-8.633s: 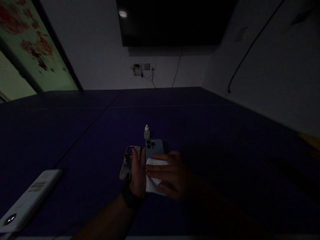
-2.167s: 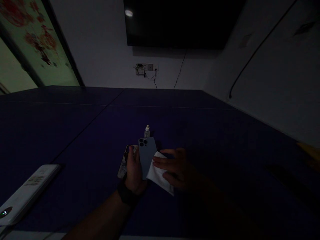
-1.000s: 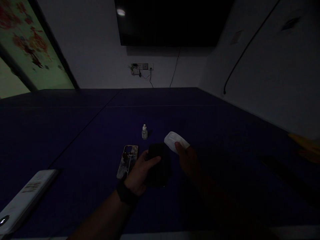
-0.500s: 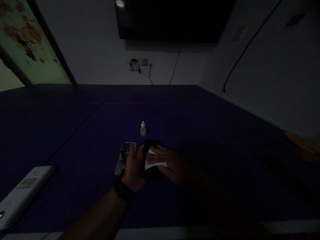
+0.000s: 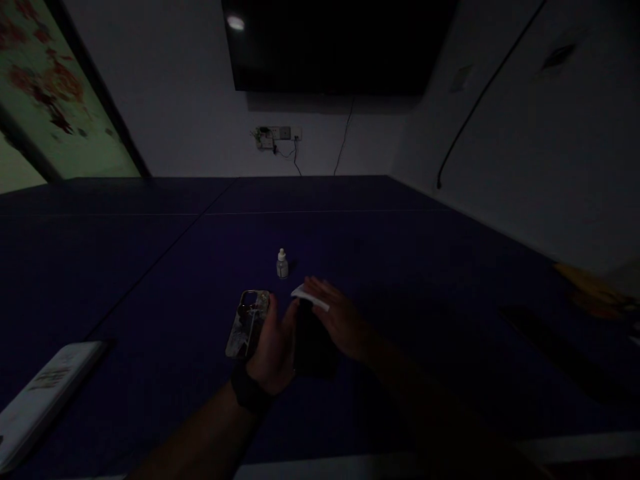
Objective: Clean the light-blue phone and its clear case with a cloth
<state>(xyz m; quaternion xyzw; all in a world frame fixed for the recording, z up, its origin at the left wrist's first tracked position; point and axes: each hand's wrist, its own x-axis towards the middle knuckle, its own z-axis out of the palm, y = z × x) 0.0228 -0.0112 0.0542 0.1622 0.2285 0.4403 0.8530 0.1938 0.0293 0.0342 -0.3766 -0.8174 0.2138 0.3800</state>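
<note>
1. While a small dropper bottle (image 5: 282,264) stands just beyond my grip, its contents can't be made out.
2. Left hand (image 5: 273,347) clasps the dark phone (image 5: 314,340) edgewise.
3. Right hand (image 5: 340,320) presses a white cloth (image 5: 310,297) onto the phone's far end, fingers flat.

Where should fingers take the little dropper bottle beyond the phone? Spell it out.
Take the dropper bottle by its body, just below the narrower cap, closing on it from the sides and reaching down from above. It stands upright and alone on the blue table, past the phone case, so its sides are free.
</note>
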